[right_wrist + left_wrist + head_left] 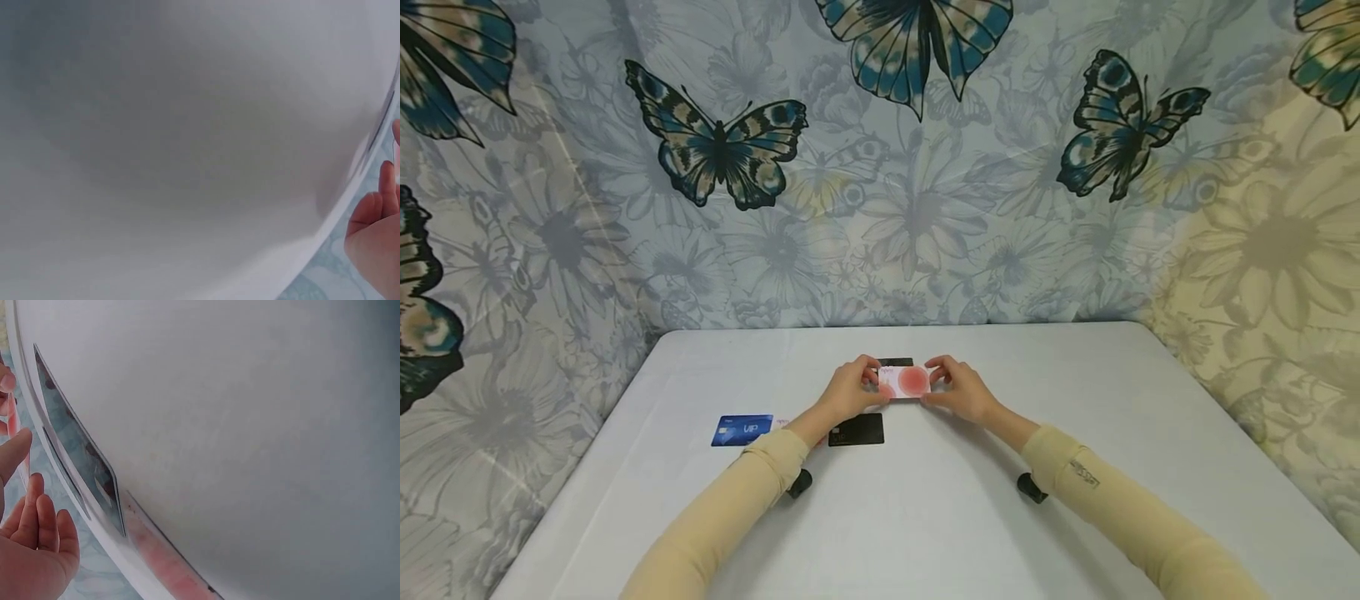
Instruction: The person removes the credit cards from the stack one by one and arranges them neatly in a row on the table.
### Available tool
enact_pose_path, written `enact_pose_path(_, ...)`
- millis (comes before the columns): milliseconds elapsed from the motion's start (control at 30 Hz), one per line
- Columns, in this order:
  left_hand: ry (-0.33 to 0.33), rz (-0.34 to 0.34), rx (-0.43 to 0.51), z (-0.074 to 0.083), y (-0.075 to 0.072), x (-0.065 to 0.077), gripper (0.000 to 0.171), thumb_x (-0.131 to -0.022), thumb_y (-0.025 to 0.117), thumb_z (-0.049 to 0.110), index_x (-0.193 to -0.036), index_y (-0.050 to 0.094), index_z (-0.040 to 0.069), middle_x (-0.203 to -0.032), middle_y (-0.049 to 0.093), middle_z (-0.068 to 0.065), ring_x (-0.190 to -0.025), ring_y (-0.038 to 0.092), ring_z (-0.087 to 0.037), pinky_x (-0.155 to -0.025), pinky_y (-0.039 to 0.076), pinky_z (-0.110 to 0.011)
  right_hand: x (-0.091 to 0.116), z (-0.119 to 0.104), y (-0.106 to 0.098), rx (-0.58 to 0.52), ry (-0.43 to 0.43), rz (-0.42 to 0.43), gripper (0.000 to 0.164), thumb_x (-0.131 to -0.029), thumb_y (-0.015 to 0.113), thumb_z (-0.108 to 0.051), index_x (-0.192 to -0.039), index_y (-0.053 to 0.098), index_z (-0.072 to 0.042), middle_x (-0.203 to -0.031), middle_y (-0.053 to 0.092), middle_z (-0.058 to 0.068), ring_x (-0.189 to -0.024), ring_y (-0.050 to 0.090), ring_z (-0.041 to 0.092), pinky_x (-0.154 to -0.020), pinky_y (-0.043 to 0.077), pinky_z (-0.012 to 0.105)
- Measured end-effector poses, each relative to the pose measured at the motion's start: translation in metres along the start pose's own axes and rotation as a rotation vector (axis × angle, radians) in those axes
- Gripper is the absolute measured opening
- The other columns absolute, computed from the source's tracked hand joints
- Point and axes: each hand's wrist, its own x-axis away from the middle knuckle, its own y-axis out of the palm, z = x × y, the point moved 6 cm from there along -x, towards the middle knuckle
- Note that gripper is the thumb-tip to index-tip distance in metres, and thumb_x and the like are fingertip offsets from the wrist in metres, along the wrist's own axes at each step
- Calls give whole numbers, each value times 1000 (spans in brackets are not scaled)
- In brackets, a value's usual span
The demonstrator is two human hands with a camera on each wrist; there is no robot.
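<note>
The thin pink-and-white rectangular card with round coral spots point(904, 382) could slip or swing askew, I judge, if one hand eases off before the other, since only its two ends seem to be held; uneven squeezing might also bow it. It is beyond the glossy black rectangular card with a small chip mark point(859, 429) and somewhat to its right, tilted up to face the head camera. A second dark card point(896, 362), partly hidden behind it, lies farther from the black card, and could be nudged if the held one dips. The left forearm in its pale yellow sleeve point(722, 508) crosses just left of the black card, over another pink-and-white card point(781, 423), mostly covered; lowering that arm might drag this or the blue rectangular card lettered VIP point(742, 430) farther left.

The left hand point(855, 390), beyond the black card, pinches the spotted card's left end, thumb low and fingers higher, the gap about the card's short side. The right hand point(964, 390), beyond and to the right of the black card, pinches the opposite end likewise; exact fingertip contact is too small to tell
</note>
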Motion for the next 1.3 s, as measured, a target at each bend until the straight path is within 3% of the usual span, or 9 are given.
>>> enact_pose_path(333,14,-29,-9,8,2,15,50,-75,77,20,-116,52,6,-93,59,0,-90,51,-19,-81,43,-34,17,-4,0,7,1,-13,54,-72,79,-18,-118,53,-7,-92,64,0,-86,47,23,-75,36,34)
enact_pose_path(567,10,-40,-51,14,7,24,50,-74,78,23,-114,53,9,-92,59,1,-89,51,-18,-80,43,-33,28,-3,1,26,19,-26,53,-72,79,-20,-117,54,-8,-90,63,-2,-85,47,20,-75,37,33)
enact_pose_path(1033,67,-59,-151,23,15,36,49,-70,80,31,-108,60,7,-94,58,-2,-88,47,-19,-77,42,-32,48,-4,-1,55,3,-65,51,-73,78,-24,-116,55,-6,-88,61,-4,-85,48,19,-77,38,35)
enact_pose_path(1300,41,-76,-176,21,18,39,51,-69,80,35,-108,61,9,-98,58,-3,-93,47,-19,-83,41,-34,53,-4,0,76,-73,-62,50,-73,78,-26,-114,57,-7,-89,63,-3,-85,49,19,-78,38,35)
